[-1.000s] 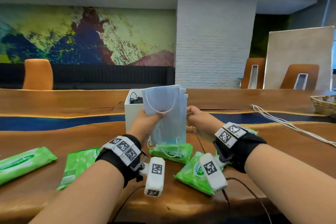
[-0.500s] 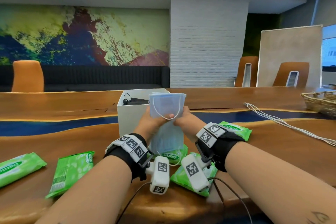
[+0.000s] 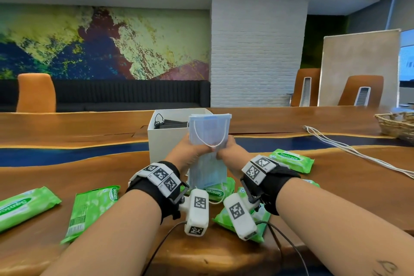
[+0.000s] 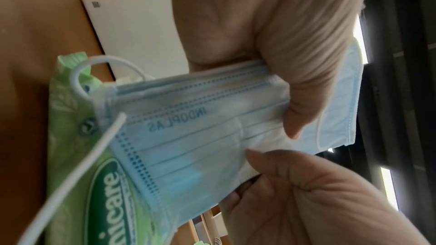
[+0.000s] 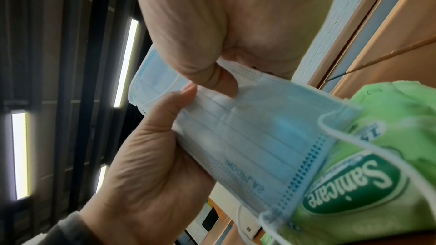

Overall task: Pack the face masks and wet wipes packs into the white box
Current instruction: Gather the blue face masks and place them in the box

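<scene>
Together the left hand (image 3: 190,149) and the right hand (image 3: 227,149) pinch a stack of pale blue pleated face masks (image 3: 209,136) at its middle, fingers curled round it from either side, holding it upright just in front of the open white box (image 3: 163,141), where a black mask (image 3: 172,123) already lies. One white ear loop (image 3: 209,139) hangs across the stack's front. Below the stack a green wet wipes pack (image 3: 215,189) lies on the long wooden table (image 3: 336,186), which has a blue resin strip running across it; more green packs lie left (image 3: 91,206), far left (image 3: 22,207), right (image 3: 291,160) and under the right wrist (image 3: 226,217). White cords (image 3: 358,154) and a wicker basket (image 3: 396,124) sit further right. Behind stand orange chairs (image 3: 35,93), a dark sofa, a white brick pillar and a colourful mural. Compared with a second ago, the hands have closed toward each other on the stack, which now stands straighter. The packs read "Sanicare"; the wrist views show "INDOPLAS" on a mask, mirrored in one.
</scene>
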Tool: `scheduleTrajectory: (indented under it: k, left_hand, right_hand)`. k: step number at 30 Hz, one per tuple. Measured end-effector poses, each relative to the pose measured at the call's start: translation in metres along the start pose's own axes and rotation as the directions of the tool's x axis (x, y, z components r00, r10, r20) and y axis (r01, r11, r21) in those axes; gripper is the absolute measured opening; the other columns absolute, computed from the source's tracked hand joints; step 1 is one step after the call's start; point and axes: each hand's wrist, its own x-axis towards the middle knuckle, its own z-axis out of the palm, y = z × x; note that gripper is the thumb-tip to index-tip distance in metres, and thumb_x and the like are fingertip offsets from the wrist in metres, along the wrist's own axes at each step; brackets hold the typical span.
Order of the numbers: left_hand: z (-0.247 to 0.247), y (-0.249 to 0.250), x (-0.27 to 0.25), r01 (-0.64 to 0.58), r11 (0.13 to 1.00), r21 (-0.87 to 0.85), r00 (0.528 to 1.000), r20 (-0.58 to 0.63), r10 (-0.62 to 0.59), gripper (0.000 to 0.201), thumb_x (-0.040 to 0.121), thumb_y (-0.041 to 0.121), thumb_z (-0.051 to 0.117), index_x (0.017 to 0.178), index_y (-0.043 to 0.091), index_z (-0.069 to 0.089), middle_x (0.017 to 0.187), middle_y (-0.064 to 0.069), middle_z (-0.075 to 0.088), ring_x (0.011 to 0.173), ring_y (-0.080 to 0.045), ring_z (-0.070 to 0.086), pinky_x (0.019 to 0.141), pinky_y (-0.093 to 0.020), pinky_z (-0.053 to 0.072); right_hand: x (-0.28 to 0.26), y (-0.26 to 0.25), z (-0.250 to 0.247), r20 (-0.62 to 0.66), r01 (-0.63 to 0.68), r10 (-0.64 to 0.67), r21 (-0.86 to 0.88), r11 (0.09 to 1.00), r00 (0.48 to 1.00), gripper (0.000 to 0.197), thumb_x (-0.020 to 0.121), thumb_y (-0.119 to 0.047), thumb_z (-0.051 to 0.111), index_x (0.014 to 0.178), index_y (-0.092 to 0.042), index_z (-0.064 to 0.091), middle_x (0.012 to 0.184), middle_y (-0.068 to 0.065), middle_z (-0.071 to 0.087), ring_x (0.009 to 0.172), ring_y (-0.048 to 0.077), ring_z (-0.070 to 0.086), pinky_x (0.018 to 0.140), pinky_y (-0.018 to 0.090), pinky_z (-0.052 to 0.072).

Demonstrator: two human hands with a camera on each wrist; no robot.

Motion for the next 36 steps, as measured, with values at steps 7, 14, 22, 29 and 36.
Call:
scheduleTrajectory:
  k: [7, 14, 22, 29, 36]
  left_hand:
    - [-0.006, 0.003, -0.004, 0.032, 0.997, -0.066, 0.996, -0.086, -0.038, 0.026, 0.081, 0.010, 0.072, 0.103, 0.020, 0.061, 0.099, -0.006, 0.070, 0.092, -0.023, 0.065, 0.077, -0.035, 0.055]
    - [-0.029, 0.035, -0.008, 0.023, 0.995, -0.100, 0.999, -0.026, -0.025, 0.029, 0.088, -0.001, 0.055, 0.113, 0.014, 0.055, 0.101, -0.007, 0.063, 0.089, -0.021, 0.063, 0.069, -0.032, 0.058]
    - [-0.041, 0.069, -0.016, 0.140, 0.983, 0.114, 0.990, -0.031, -0.138, 0.015, 0.094, 0.014, 0.057, 0.109, 0.015, 0.054, 0.092, -0.008, 0.064, 0.077, -0.020, 0.066, 0.055, -0.025, 0.059]
    - [-0.049, 0.074, -0.014, -0.049, 0.962, -0.270, 0.961, -0.275, -0.028, 0.010, 0.095, 0.011, 0.055, 0.105, 0.015, 0.053, 0.100, -0.008, 0.063, 0.081, -0.020, 0.067, 0.064, -0.029, 0.058]
    - [-0.041, 0.071, -0.008, -0.036, 0.911, -0.410, 0.959, -0.270, -0.084, 0.009, 0.096, 0.011, 0.053, 0.103, 0.017, 0.051, 0.105, -0.011, 0.061, 0.089, -0.024, 0.065, 0.061, -0.028, 0.059]
  right_hand:
    - [-0.057, -0.034, -0.003, 0.128, -0.054, 0.077, -0.174, 0.983, 0.989, 0.066, 0.071, -0.014, 0.059, 0.132, -0.012, 0.037, 0.125, 0.017, 0.054, 0.113, 0.036, 0.055, 0.096, 0.052, 0.047]
    - [-0.062, -0.054, -0.029, 0.113, 0.073, -0.048, -0.233, 0.970, 0.992, 0.031, 0.079, -0.007, 0.053, 0.107, -0.022, 0.048, 0.114, 0.015, 0.060, 0.105, 0.034, 0.058, 0.096, 0.051, 0.046]
    - [-0.068, -0.081, -0.041, 0.082, 0.177, -0.169, -0.094, 0.980, 0.982, 0.027, 0.084, 0.003, 0.050, 0.093, -0.022, 0.051, 0.094, 0.003, 0.057, 0.092, 0.023, 0.055, 0.084, 0.038, 0.047]
    - [-0.064, -0.068, -0.032, 0.056, 0.016, -0.032, 0.269, 0.963, 0.998, 0.055, 0.084, -0.051, 0.060, 0.123, -0.016, 0.042, 0.119, 0.007, 0.057, 0.099, 0.022, 0.061, 0.089, 0.042, 0.053]
    - [-0.056, -0.102, -0.023, -0.131, 0.103, -0.046, 0.474, 0.874, 0.990, 0.026, 0.098, -0.009, 0.043, 0.124, -0.007, 0.039, 0.104, 0.014, 0.053, 0.073, 0.020, 0.056, 0.052, 0.028, 0.052]
